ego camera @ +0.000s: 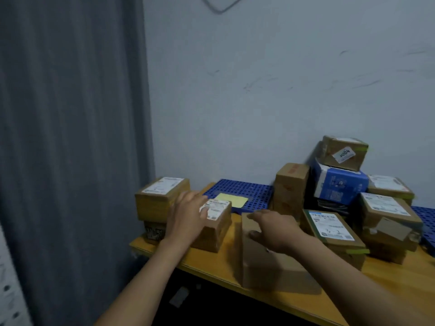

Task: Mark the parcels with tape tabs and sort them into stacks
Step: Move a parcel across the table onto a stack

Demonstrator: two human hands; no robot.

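My left hand (188, 215) lies with fingers spread on a small brown parcel (215, 228) with a white label, near the table's left end. A labelled parcel (160, 196) sits on a lower box just left of it. My right hand (273, 228) rests with relaxed fingers on top of a plain brown box (270, 264) at the front edge. To the right lies a flat parcel (334, 229) with a green-edged label marked by hand. No tape roll is in sight.
Several parcels are piled at the back right, among them a blue box (339, 184), a tall brown box (290, 187) and a top box (343, 152) with a number sticker. A yellow sheet (231, 200) lies on blue plastic grid (237, 188). A grey curtain (70, 137) hangs left of the wooden table (211, 262).
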